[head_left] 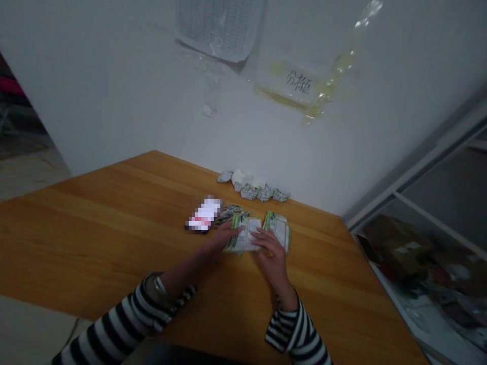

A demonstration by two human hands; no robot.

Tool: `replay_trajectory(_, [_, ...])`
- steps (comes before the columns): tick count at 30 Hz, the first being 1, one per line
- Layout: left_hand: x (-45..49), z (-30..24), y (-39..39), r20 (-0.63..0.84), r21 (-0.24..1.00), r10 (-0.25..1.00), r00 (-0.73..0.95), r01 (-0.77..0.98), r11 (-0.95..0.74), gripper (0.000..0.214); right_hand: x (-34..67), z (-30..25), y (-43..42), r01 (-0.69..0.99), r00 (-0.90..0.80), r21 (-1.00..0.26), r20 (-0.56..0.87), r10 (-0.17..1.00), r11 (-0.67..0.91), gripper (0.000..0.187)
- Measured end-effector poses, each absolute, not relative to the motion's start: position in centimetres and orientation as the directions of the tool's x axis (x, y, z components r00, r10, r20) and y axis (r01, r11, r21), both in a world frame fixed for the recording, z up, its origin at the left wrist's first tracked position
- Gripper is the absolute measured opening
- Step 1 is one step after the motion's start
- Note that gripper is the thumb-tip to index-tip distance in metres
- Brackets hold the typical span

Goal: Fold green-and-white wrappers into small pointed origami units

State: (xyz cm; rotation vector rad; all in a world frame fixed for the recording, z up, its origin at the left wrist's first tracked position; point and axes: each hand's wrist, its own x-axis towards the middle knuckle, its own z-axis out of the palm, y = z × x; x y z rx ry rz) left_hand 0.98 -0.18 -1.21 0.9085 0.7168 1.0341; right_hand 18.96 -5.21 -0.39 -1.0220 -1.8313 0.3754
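Observation:
Between my two hands is a green-and-white printed packet (246,234), held flat just above the table; whether it is one or several stacked cannot be made out. My left hand (225,236) grips its left edge, thumb on top. Over its right side lie the fingers of my right hand (271,248), touching the printed face. A stack of similar green-and-white packets (280,229) rests right beside my right hand. Beyond my left hand lie more dark, printed flat pieces (232,210), partly covered. A phone with a blurred bright screen (205,215) sits to their left.
Several crumpled green-and-white wrappers (256,188) lie along the wall at the table's back edge. The wooden table (114,223) meets a wall with taped papers (220,28). To the right, a shelf (399,299) holds boxes and other items behind a frame.

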Motion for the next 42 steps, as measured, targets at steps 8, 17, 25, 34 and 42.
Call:
replay_trajectory(8, [2.6,-1.0,-1.3,-0.056,0.887,0.881,0.47,-0.382,0.26,0.043,19.4,-2.7,-3.4,0.383,0.311,-0.874,0.427,0.849,0.299,0.037])
replay_trajectory(17, [2.5,-1.7,-1.3,-0.036,0.908,0.868,0.496,-0.346,0.235,0.057,18.8,-3.2,-3.2,0.31,0.322,-0.901,0.399,0.859,0.302,0.039])
replay_trajectory(25, [2.7,-2.3,-0.9,-0.028,0.913,0.878,0.478,-0.346,0.218,0.057,17.9,-3.3,-3.5,0.172,0.365,-0.949,0.312,0.877,0.265,0.041])
replay_trajectory(34, [2.6,-2.5,-0.9,-0.005,0.924,0.88,0.475,-0.334,0.186,0.055,17.7,-3.2,-3.7,0.119,0.367,-0.965,0.261,0.893,0.234,0.041])
replay_trajectory(42, [2.4,-2.5,-0.6,0.014,0.966,0.906,0.424,-0.239,0.097,0.054,17.9,-2.8,-3.6,0.261,0.394,-0.93,0.347,0.851,0.259,0.029])
